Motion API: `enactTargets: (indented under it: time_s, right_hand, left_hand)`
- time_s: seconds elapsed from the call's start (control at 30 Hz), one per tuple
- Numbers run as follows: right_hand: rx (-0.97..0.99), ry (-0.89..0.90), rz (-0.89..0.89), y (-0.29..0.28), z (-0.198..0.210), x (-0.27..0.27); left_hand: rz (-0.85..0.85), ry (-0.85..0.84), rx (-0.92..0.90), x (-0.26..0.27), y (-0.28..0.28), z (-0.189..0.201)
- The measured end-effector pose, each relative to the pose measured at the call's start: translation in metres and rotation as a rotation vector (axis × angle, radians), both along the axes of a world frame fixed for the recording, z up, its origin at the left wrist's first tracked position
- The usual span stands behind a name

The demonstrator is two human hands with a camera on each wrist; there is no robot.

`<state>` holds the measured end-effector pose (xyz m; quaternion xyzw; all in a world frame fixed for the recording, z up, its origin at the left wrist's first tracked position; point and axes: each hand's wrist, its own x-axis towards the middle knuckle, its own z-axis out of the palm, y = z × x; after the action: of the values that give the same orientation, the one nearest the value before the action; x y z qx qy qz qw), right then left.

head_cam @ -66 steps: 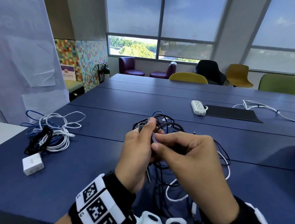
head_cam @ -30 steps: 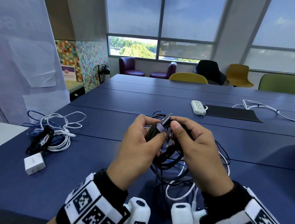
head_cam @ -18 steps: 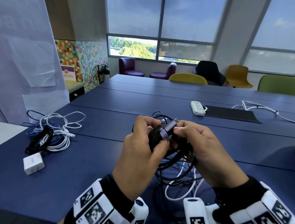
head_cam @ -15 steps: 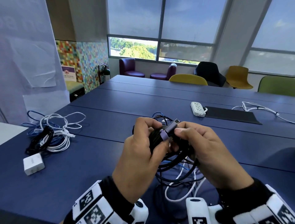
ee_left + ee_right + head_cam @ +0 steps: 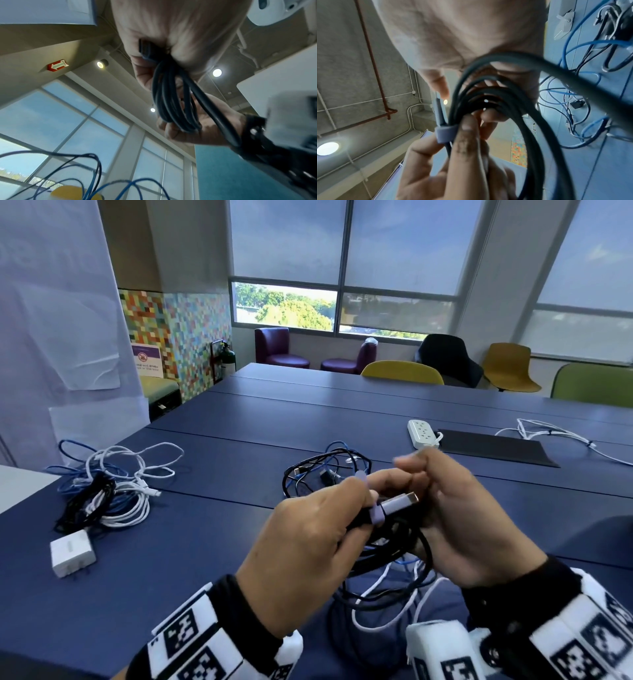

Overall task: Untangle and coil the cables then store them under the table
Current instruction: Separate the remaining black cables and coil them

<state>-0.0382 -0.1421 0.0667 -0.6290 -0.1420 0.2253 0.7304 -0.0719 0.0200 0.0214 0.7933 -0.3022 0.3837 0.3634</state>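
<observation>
A coiled black cable [image 5: 394, 546] hangs between both hands above the blue table [image 5: 205, 542]. My left hand [image 5: 356, 508] grips the coil [image 5: 171, 101] at its top, with the thumb [image 5: 465, 135] pressed beside a purple strap [image 5: 376, 517] wrapped round the strands. A silver connector [image 5: 400, 503] sticks out past the strap [image 5: 445, 134]. My right hand [image 5: 445, 508] curls its lower fingers round the coil's [image 5: 513, 108] far side; its forefinger is lifted and blurred. A loose tangle of black, blue and white cables [image 5: 325, 470] lies on the table behind and under the hands.
At the left lies a pile of black, white and blue cables [image 5: 102, 491] with a white adapter [image 5: 72, 553] in front. A white power strip [image 5: 423, 433], a black mat [image 5: 493, 445] and a white cable [image 5: 555, 436] sit at the back right. Chairs stand beyond the table.
The right thumb and forefinger have come off the connector and strap; the forefinger is now lifted. The coil has turned so the connector points right. Both hands hold the coil as before.
</observation>
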Motion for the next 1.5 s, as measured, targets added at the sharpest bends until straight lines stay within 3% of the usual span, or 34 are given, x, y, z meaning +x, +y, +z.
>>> enactTargets:
  time_s: [0.2, 0.33, 0.6, 0.73, 0.87, 1.03, 1.23, 1.5]
  right_hand:
    - [-0.388, -0.402, 0.002, -0.005, 0.017, 0.006]
    - [-0.629, -0.661, -0.093, -0.001, 0.026, -0.001]
    - [-0.652, -0.929, -0.353, 0.009, 0.009, -0.005]
    - [-0.567, -1.017, -0.435, 0.014, 0.004, -0.007]
    - [-0.527, -1.224, -0.521, 0.017, 0.002, -0.009]
    - [-0.492, -1.252, -0.584, 0.017, -0.007, -0.009]
    - [-0.425, -1.138, -0.562, 0.015, -0.011, -0.010]
    - [-0.302, -1.054, -0.466, 0.013, -0.009, -0.017]
  left_hand:
    - [-0.075, 0.092, 0.025, -0.002, 0.002, -0.002]
    - [-0.117, 0.194, -0.073, 0.000, 0.005, -0.003]
    - [-0.210, 0.104, -0.231, -0.002, 0.007, -0.001]
    - [-0.209, 0.131, -0.258, -0.005, 0.004, -0.002]
    - [-0.236, 0.201, -0.317, -0.004, 0.001, 0.000]
    - [-0.241, 0.372, -0.384, -0.006, 0.000, 0.005]
    - [-0.153, 0.392, -0.393, -0.005, 0.001, 0.008]
    - [-0.206, 0.416, -0.518, -0.008, -0.001, 0.016]
